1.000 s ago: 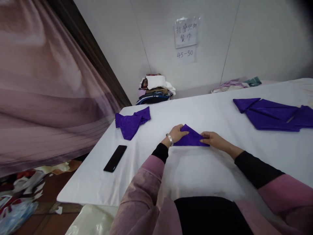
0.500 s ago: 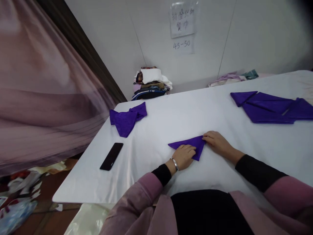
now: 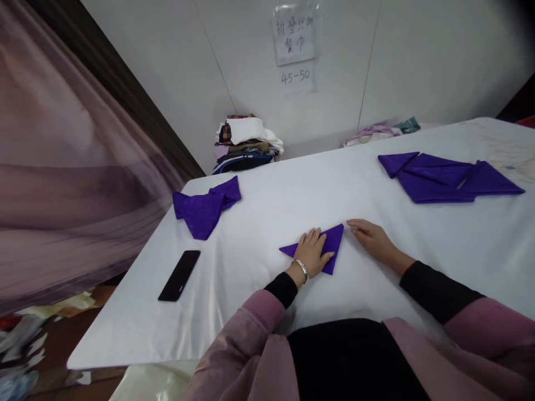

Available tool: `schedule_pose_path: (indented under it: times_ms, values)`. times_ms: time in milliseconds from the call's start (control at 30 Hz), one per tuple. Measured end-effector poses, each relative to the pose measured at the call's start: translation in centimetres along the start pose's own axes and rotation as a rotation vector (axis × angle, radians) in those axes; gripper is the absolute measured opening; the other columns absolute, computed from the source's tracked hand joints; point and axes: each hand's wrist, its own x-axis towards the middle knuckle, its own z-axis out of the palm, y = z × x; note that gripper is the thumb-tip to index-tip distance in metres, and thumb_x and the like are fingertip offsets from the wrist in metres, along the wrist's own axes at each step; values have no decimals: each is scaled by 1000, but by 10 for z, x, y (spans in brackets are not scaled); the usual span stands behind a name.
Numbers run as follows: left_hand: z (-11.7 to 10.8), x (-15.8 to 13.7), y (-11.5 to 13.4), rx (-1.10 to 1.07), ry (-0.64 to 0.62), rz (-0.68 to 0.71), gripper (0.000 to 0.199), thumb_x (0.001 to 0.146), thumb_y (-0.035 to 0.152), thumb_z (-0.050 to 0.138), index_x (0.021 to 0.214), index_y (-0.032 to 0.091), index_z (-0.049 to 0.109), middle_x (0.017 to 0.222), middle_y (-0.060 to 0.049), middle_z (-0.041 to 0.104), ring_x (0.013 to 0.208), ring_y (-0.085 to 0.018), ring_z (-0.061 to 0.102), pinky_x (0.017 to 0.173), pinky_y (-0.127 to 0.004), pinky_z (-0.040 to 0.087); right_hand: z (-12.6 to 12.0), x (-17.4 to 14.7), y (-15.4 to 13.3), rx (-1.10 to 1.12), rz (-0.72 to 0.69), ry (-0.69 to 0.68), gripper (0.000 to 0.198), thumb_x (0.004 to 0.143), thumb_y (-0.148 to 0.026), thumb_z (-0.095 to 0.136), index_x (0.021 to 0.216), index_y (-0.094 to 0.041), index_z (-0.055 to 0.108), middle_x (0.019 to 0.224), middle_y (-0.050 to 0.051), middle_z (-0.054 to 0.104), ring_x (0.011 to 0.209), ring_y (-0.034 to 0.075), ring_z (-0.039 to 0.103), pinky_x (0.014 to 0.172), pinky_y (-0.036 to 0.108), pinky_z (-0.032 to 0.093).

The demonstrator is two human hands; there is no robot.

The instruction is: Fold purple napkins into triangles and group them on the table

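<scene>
A purple cloth napkin (image 3: pixel 333 240), folded into a triangle, lies on the white-covered table in front of me. My left hand (image 3: pixel 310 252) rests flat on it, fingers spread, hiding its middle; a silver bracelet circles that wrist. Just off the napkin's upper right corner is my right hand (image 3: pixel 371 238), its fingers stretched out with nothing in them. Another folded purple napkin (image 3: pixel 204 210) lies at the table's far left. Folded purple napkin pieces (image 3: pixel 443 178) lie together on the right, too close to tell apart fully.
A black phone (image 3: pixel 179 275) lies on the white tablecloth (image 3: pixel 251 301) near the left edge. Stacked clothes (image 3: pixel 246 146) and a lower cloth heap (image 3: pixel 371 133) stand behind the table, by the wall. A sheer curtain (image 3: pixel 75 167) hangs at the left.
My right hand has let go of the napkin's upper corner and moved slightly away. My left hand has flattened and spread over the napkin. The view has shifted a little to the right.
</scene>
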Motion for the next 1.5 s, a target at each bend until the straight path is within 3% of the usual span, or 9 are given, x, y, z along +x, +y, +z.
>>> schedule_pose_path:
  times_ms: [167,267,333,467,633,733,1033,1267,1500]
  values:
    - [7,-1,-1,27,-22,-21,59,91,51,33,139,16,33,149,-11,28,139,-25,19,113,-44,17,-5,2,-4,0,166,-30,30,84,-40,47,97,-23,67,97,5,70,90,24,63,82,41,50]
    - [6,-1,-2,42,-23,-11,59,92,51,33,139,15,33,149,-12,28,138,-26,20,113,-44,17,-3,10,-6,-31,153,-76,31,85,-40,47,100,-22,67,91,5,70,79,22,64,74,39,52]
    - [5,-1,-2,50,-26,-11,59,92,50,32,139,15,33,149,-13,29,138,-26,21,112,-45,18,1,14,-11,-94,65,-58,30,86,-39,46,100,-22,66,93,6,69,80,22,63,74,39,52]
    - [7,-1,-2,51,-18,-9,59,92,50,34,139,14,34,148,-13,30,137,-26,23,112,-46,18,16,12,-31,-212,-195,-29,35,90,-38,42,114,-21,61,116,10,61,110,24,55,94,44,44]
    - [10,-2,-3,49,-33,3,58,91,42,38,142,17,27,149,-11,29,138,-26,20,112,-46,17,46,-3,-52,-252,-428,-389,67,88,-56,41,143,-19,31,147,12,34,136,28,24,109,51,22]
    - [10,-2,-4,49,-44,3,61,90,40,38,144,15,24,150,-11,26,139,-26,18,113,-45,15,52,-6,-46,-327,-353,-452,80,85,-64,39,146,-16,21,149,15,27,137,30,20,110,52,18]
    - [9,-2,-7,-73,5,-22,57,92,43,32,141,13,32,148,-12,31,138,-25,22,113,-44,16,32,0,-39,-428,-166,-466,78,86,-66,32,144,-15,28,149,15,26,138,27,19,111,49,9]
    - [0,19,-22,-222,124,-85,39,89,22,36,122,14,55,119,-12,60,111,-23,52,99,-37,35,28,6,-47,-322,-153,-496,80,86,-66,33,145,-13,24,149,16,26,139,26,17,111,49,5]
    - [-12,36,-17,-230,-121,-322,18,80,23,53,94,15,61,90,-9,67,84,-21,60,71,-29,41,24,0,-46,-162,-127,-439,75,83,-63,44,140,-16,38,150,16,19,139,28,11,111,48,10]
